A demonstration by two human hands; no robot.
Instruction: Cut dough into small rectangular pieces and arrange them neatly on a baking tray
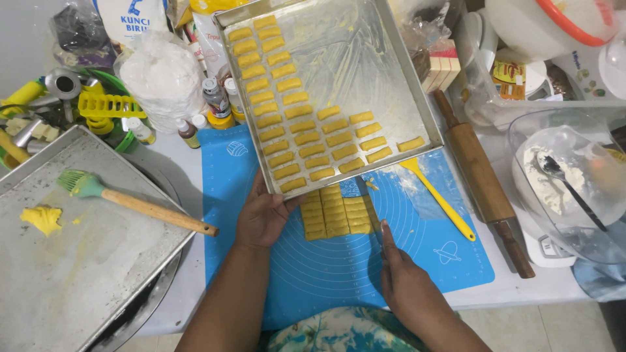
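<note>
I've got my left hand (262, 218) clamped on the near edge of the metal baking tray (417, 104), thumb over the rim, fingers underneath, so the tray sits tilted with its near corner propped over the mat. Tray is thin, shiny metal, greased and streaked white. It carries rows of small yellow dough pieces (287, 124), stubby log shapes, packed along the left side and thinning out toward the right edge; the far right part is bare.

Just below the tray's near edge, the cut dough block (336, 212) lies on the blue silicone mat (326, 274), a flat yellow slab scored into little rectangles, soft-looking. My right hand (401, 274) is flat and open, fingers straight together, edge-on against the slab's right side, gripping nothing; I judge it's squaring or nudging the pieces.

Outward: yellow silicone spatula (440, 195) on the mat's right part, floury patch around it. Wooden rolling pin (482, 179) past the mat's right edge. Clear bowl of flour with a spoon (567, 182) at the table's right edge. At the left, a second grey tray (98, 261) with a green-bristled pastry brush (130, 202) and a yellow dough scrap (42, 218).
</note>
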